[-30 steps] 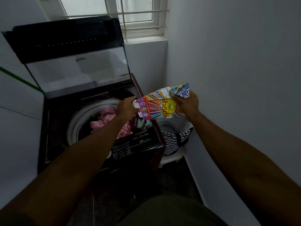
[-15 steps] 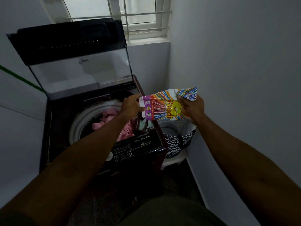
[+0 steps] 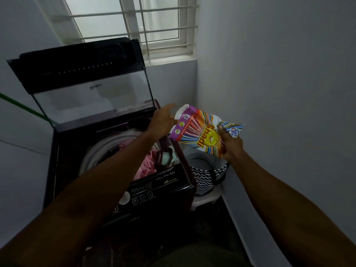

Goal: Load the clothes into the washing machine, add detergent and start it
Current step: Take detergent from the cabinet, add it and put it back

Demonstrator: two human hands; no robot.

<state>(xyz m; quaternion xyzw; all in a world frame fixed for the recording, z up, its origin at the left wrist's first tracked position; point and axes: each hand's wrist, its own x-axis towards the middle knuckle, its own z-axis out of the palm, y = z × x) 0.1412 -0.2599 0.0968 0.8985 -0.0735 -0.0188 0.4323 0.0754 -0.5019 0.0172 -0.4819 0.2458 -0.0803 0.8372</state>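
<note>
The right hand (image 3: 230, 145) grips the detergent packet (image 3: 200, 132) beside the washing machine (image 3: 119, 170), left hand (image 3: 163, 122) fingers loosely spread at its top; powder could spill past the drum onto the control panel (image 3: 154, 187) or the basket (image 3: 208, 174).

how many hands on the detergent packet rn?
2. Left hand at the colourful striped detergent packet's purple end, over the washer; right hand pinching its other end, above the basket.
</note>
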